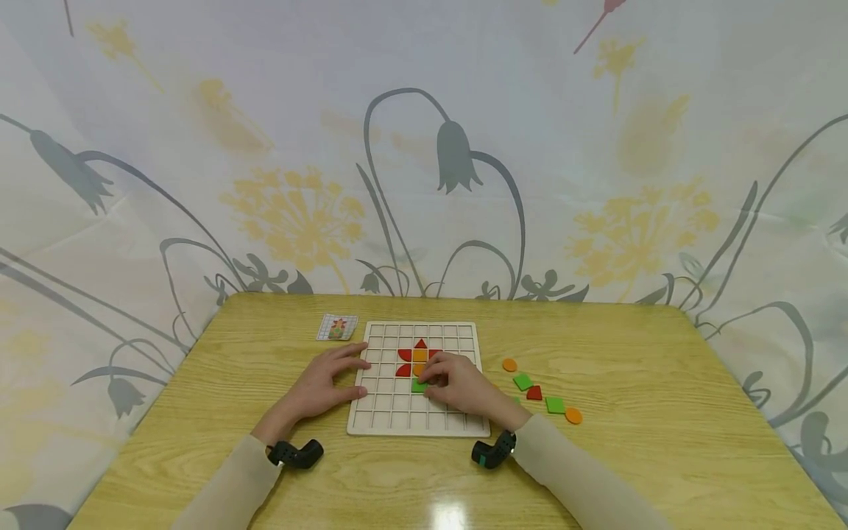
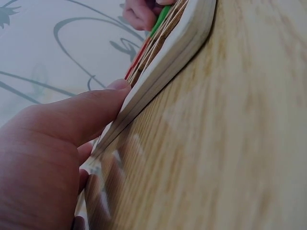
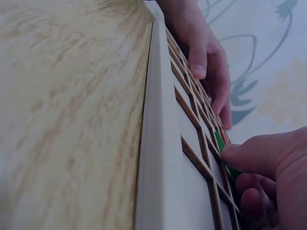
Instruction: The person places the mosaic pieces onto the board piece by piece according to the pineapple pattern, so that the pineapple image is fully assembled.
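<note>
A white gridded board (image 1: 384, 423) lies on the table with coloured tiles near its middle. My left hand (image 1: 326, 383) rests along its left edge, fingers spread; the thumb touches the rim in the left wrist view. My right hand (image 1: 460, 383) is over the board, thumb and curled fingers pinching a green tile (image 3: 233, 171), mostly covered by the fingers. A green square tile (image 1: 418, 386) shows beside the fingertips. Above it are an orange square tile (image 1: 420, 355), a red triangle tile (image 1: 421, 343) and red rounded tiles (image 1: 404, 371), partly covered by the right hand.
Loose tiles lie right of the board, including an orange round tile (image 1: 509, 364), a red tile (image 1: 534, 393) and a green square (image 1: 555, 405). A small picture card (image 1: 337, 327) sits beyond the left hand. A patterned cloth (image 1: 424, 221) hangs behind the wooden table (image 1: 662, 442).
</note>
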`<state>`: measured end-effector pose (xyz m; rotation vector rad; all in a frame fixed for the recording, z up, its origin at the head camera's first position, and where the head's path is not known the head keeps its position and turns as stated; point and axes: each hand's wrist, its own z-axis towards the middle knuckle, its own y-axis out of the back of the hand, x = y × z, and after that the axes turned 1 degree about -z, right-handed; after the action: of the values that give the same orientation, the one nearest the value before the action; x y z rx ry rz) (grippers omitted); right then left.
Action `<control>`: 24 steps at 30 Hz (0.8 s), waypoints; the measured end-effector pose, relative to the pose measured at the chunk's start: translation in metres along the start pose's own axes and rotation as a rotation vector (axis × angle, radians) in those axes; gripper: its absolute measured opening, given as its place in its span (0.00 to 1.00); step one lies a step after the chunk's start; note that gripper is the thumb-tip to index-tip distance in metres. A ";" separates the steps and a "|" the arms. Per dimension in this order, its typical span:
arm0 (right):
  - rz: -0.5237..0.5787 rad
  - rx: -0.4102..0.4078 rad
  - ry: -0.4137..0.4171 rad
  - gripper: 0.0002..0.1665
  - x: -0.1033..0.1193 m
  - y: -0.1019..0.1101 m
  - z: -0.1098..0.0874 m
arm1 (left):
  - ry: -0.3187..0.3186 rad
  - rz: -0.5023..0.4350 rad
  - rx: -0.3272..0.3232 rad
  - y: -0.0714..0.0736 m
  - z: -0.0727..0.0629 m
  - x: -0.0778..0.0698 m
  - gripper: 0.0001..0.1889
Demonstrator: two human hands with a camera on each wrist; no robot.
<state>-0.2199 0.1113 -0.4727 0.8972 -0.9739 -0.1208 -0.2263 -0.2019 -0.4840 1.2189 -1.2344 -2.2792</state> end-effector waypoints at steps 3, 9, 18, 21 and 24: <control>0.000 0.001 0.016 0.08 -0.001 0.000 0.001 | 0.006 0.001 -0.001 0.000 0.001 0.000 0.21; 0.009 -0.006 0.030 0.07 -0.003 0.000 0.001 | 0.012 0.002 0.001 0.000 0.001 0.001 0.21; 0.070 -0.045 -0.017 0.09 -0.008 0.015 -0.005 | -0.011 -0.003 -0.007 -0.001 0.000 0.002 0.21; 0.078 -0.077 -0.004 0.08 -0.011 0.025 -0.009 | -0.015 0.000 -0.007 -0.001 0.001 0.002 0.21; 0.077 -0.109 -0.017 0.08 -0.017 0.038 -0.014 | -0.016 0.000 -0.009 -0.001 0.001 0.003 0.21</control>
<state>-0.2298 0.1519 -0.4609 0.7590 -1.0066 -0.1154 -0.2286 -0.2022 -0.4857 1.1997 -1.2280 -2.2969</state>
